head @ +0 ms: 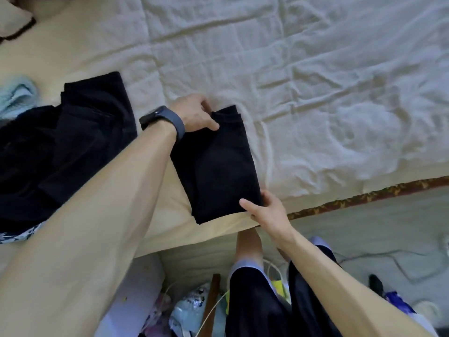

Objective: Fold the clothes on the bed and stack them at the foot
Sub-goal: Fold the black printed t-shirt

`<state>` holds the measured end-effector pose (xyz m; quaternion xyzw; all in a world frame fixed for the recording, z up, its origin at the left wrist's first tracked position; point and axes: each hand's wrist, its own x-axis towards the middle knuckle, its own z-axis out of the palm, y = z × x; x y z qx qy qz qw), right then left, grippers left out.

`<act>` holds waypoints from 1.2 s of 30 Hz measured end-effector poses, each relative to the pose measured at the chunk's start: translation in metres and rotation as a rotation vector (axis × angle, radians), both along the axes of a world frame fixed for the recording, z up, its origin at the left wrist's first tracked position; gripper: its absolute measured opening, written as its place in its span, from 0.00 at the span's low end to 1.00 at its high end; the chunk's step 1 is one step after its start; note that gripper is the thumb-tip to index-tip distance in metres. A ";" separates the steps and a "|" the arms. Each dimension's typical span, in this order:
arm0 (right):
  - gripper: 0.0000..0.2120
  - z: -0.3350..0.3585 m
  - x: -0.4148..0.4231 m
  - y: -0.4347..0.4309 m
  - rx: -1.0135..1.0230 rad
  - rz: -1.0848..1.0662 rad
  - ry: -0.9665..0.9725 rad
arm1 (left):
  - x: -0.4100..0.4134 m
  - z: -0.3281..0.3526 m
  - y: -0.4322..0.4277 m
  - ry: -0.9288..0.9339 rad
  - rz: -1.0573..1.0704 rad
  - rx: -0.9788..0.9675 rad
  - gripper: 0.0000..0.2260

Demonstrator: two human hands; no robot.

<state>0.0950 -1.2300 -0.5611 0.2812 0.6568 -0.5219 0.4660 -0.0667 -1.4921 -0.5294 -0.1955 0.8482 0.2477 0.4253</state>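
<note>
Hands: two. Left hand (194,115) at 11 o'clock of centre, right hand (269,210) at 5 o'clock.
Folded black garment (218,164): one, dead centre.
Dark heap (60,147): one, 9 o'clock; pieces within not countable, at least two layers visible.
Light blue cloth (17,96): one, just past 9 o'clock, frame edge.
Patterned cloth (19,235): one scrap, 8 o'clock.
Pillow (12,18): one, 10 o'clock corner.
Wristband (165,120): one, 10 o'clock.
Bed (315,81): one.
Floor clutter (194,310), 6 o'clock: too jumbled for count.

A folded black garment (218,164) lies flat near the bed (315,81) edge; more dark clothes (60,147) are heaped to its left.
</note>
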 end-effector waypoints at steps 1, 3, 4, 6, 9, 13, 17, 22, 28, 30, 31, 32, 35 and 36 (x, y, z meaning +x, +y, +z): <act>0.07 0.001 0.001 -0.001 0.028 -0.054 0.012 | -0.002 -0.001 0.001 -0.034 0.002 0.020 0.17; 0.02 0.008 -0.005 0.003 0.085 -0.093 0.077 | -0.001 -0.001 0.002 -0.037 0.042 0.078 0.13; 0.02 0.015 -0.011 0.008 0.101 -0.099 0.121 | 0.003 0.001 0.003 -0.005 0.080 0.112 0.11; 0.06 0.031 -0.028 0.028 0.105 -0.155 0.221 | 0.016 0.005 0.006 0.075 0.256 0.237 0.06; 0.05 0.046 -0.066 0.068 0.151 -0.268 0.368 | 0.040 0.009 0.022 0.096 0.548 0.509 0.11; 0.07 0.029 -0.109 0.101 0.181 -0.323 0.412 | 0.052 -0.007 0.064 0.048 0.695 0.488 0.12; 0.18 0.004 -0.107 0.107 0.148 -0.277 0.266 | 0.042 -0.024 0.082 0.077 0.814 0.415 0.10; 0.17 -0.007 -0.086 0.104 0.125 -0.284 0.313 | 0.041 -0.031 0.074 0.052 0.816 0.479 0.16; 0.07 0.013 -0.095 0.104 0.075 -0.366 0.238 | 0.045 -0.005 0.069 0.122 0.754 0.597 0.23; 0.06 0.046 -0.100 0.107 0.110 -0.377 0.345 | 0.042 0.024 0.072 0.204 0.757 0.650 0.23; 0.06 0.068 -0.101 0.109 0.122 -0.387 0.405 | 0.040 0.043 0.074 0.244 0.756 0.681 0.23; 0.06 0.094 -0.102 0.112 0.129 -0.393 0.470 | 0.036 0.063 0.076 0.282 0.748 0.710 0.23; 0.05 0.188 -0.104 0.122 0.156 -0.425 0.678 | 0.018 0.141 0.088 0.383 0.706 0.825 0.23; 0.06 0.221 -0.103 0.128 0.169 -0.445 0.742 | 0.010 0.170 0.094 0.405 0.674 0.869 0.22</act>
